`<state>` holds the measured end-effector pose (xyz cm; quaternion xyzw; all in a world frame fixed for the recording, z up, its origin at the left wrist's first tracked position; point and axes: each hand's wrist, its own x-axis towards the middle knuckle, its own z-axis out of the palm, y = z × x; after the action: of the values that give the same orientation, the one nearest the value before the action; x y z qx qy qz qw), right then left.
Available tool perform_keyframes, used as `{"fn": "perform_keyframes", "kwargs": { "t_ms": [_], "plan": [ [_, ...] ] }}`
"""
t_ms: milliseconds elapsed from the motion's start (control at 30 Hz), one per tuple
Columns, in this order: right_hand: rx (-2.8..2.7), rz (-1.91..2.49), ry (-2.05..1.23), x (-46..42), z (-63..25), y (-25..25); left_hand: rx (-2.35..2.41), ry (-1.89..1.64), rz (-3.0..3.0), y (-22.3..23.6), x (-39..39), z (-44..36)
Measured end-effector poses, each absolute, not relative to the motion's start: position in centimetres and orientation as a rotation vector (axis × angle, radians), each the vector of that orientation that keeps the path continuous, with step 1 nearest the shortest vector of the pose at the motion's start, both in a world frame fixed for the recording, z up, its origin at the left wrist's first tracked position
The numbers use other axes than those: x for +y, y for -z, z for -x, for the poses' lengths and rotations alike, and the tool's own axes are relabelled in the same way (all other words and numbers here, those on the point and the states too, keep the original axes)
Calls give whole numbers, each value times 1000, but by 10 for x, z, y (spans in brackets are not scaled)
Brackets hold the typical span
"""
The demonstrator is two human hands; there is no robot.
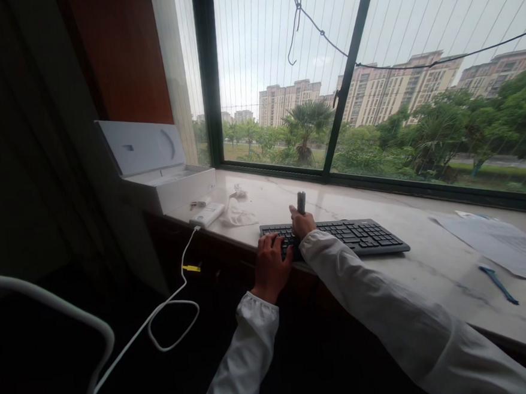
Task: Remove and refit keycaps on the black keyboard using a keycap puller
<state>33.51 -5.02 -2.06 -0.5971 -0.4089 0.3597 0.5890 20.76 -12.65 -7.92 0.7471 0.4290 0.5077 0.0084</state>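
Note:
A black keyboard lies along the front edge of the marble-patterned sill. My left hand rests on its left end, fingers apart and touching the keys. Above the keys beside it, my right hand is closed around a dark, stick-like tool. The top of this tool sticks up out of my fist. Its lower end is hidden by my hand, so I cannot tell its kind or whether it touches the keys. Both forearms wear white sleeves.
An open white box stands at the left. Near it are a white power bank with a white cable hanging off the edge, and crumpled tissue. Papers and a blue-handled brush-like tool lie right. Windows rise behind.

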Motion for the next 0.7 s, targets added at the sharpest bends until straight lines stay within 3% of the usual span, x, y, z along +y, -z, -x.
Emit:
{"fn": "perform_keyframes", "kwargs": {
  "t_ms": [300, 700],
  "plan": [
    [-804, 1115, -994, -66, -337, 14, 1349, -1556, -2324, 80, -126, -208],
    [-716, 1184, -842, -47, -340, 24, 1340, -1565, -2332, 81, -125, -208]
  ]
}}
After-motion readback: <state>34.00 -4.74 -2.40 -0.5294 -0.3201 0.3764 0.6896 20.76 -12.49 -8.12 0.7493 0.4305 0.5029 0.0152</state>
